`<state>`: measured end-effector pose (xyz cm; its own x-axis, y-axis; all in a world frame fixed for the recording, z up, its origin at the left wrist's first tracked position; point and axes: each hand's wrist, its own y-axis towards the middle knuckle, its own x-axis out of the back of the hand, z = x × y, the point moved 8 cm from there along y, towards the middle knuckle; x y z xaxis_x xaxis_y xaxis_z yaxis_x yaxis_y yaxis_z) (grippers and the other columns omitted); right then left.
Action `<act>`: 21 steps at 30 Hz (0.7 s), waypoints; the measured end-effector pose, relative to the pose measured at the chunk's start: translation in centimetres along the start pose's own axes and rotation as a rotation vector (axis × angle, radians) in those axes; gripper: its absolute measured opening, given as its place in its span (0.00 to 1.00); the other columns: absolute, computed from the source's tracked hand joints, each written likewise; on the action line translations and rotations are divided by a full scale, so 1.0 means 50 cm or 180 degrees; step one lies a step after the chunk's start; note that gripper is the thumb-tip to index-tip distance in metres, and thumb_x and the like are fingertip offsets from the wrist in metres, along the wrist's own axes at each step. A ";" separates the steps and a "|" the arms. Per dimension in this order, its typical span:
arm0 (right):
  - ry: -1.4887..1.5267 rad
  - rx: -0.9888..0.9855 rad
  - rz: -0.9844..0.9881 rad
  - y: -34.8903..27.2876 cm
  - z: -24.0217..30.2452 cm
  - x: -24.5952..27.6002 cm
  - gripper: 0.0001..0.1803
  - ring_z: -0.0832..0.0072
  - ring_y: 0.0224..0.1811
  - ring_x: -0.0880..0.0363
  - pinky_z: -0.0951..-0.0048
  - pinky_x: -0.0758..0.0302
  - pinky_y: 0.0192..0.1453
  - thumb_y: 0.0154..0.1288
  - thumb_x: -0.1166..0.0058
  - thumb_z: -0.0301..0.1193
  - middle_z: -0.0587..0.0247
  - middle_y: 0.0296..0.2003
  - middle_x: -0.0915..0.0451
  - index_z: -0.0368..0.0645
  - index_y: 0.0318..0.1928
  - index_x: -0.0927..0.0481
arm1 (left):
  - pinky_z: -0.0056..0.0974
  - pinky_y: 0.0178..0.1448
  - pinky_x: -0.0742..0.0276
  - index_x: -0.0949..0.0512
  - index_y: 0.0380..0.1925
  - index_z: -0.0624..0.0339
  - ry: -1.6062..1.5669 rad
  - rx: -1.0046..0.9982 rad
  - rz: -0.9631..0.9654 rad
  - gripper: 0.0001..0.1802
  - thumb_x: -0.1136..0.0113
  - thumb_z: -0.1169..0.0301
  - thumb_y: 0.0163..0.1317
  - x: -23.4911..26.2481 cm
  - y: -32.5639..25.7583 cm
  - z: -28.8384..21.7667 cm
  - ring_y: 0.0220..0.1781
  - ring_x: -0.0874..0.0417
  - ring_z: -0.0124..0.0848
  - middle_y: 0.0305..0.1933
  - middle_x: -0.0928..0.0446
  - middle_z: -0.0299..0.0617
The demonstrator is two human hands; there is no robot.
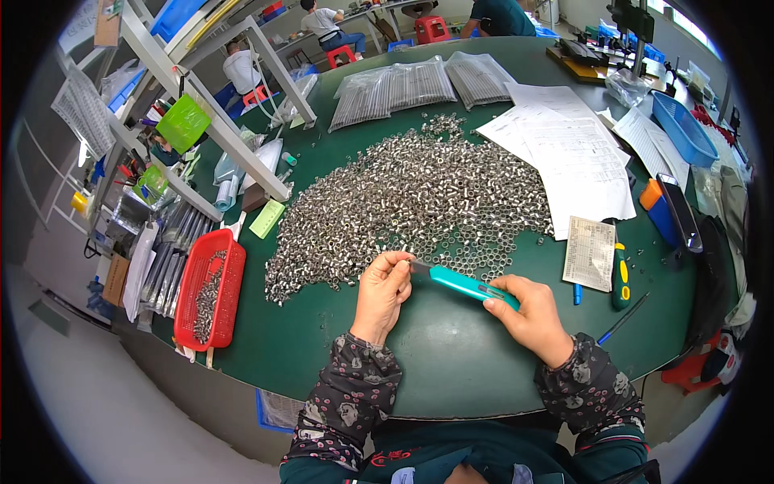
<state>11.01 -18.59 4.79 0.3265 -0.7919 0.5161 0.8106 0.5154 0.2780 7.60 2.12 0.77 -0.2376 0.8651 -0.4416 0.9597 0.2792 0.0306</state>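
Observation:
My right hand (pixel 532 313) is closed round the handle of a teal utility knife (pixel 472 285). The knife points left, its dark blade end reaching the fingertips of my left hand (pixel 382 294). Those fingers are pinched together at the blade; what sits between them is too small and covered to make out. Just beyond both hands spreads a large heap of small silvery metal rings (pixel 403 194), some lying flat in a single layer at its near right side. Everything rests on a dark green table (pixel 451 363).
Left stands a red plastic basket (pixel 234 278) holding more rings, near a shelf frame (pixel 242 153). Bagged metal rods (pixel 395 89) lie behind the heap. Rightward are paper sheets (pixel 576 161), a yellow-green screwdriver (pixel 620 278), a pen (pixel 622 319) and a phone (pixel 680 211). People sit farther back.

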 end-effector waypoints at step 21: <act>-0.0649 0.0510 -0.0291 -0.008 0.055 0.016 0.14 0.60 0.26 0.24 0.68 0.29 0.28 0.51 0.44 0.35 0.53 0.27 0.23 0.37 0.35 0.24 | 0.21 0.17 0.50 0.27 0.35 0.64 0.0936 -0.0467 -0.0450 0.06 0.48 0.77 0.57 0.002 -0.010 -0.035 0.15 0.42 0.13 0.23 0.30 0.30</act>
<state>9.61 -18.53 7.29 0.1377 -0.7635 0.6310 0.7397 0.5030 0.4471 6.82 2.81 2.28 -0.4200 0.8906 -0.1744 0.8876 0.4431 0.1256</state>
